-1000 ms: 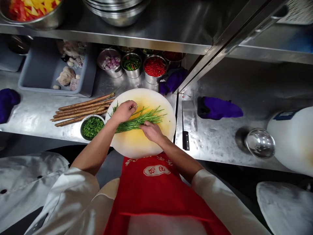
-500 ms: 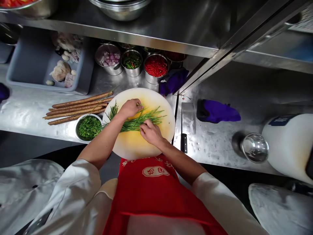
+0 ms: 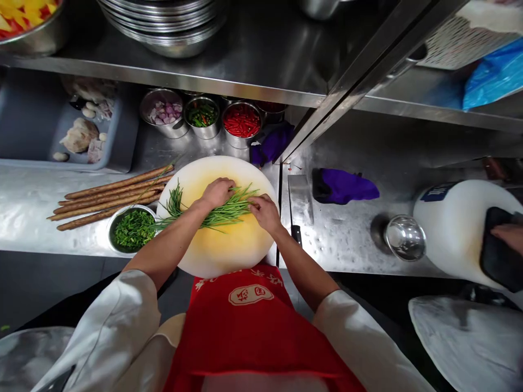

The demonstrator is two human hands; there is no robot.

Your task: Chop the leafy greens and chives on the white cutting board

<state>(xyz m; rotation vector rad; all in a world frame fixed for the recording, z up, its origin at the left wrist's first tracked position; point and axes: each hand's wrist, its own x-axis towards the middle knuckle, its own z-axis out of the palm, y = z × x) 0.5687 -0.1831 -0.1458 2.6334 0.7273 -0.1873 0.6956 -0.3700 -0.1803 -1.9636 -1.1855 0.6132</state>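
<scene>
A loose bundle of long green chives (image 3: 224,213) lies across the round white cutting board (image 3: 220,256), whose middle is stained yellow. My left hand (image 3: 218,194) rests on the upper side of the bundle, fingers curled round some stalks. At the bundle's right end, my right hand (image 3: 265,213) pinches the stalk ends between thumb and fingers. The leafy ends (image 3: 175,201) reach the board's left side, partly behind my left forearm. Just left of the board stands a metal bowl of chopped greens (image 3: 133,228). A cleaver (image 3: 300,201) lies flat to the right.
Brown sticks (image 3: 114,193) lie left of the board. Behind are metal pots of shallots (image 3: 165,112), green chillies (image 3: 202,114) and red chillies (image 3: 242,121), under a steel shelf (image 3: 245,90). Rightward are a purple cloth (image 3: 347,185), a metal bowl (image 3: 405,237) and another person's hand (image 3: 509,237).
My right hand has moved up and right to the stalk ends, while my left stays on the bundle. The view has shifted right, and another person's hand with a black object now shows at right.
</scene>
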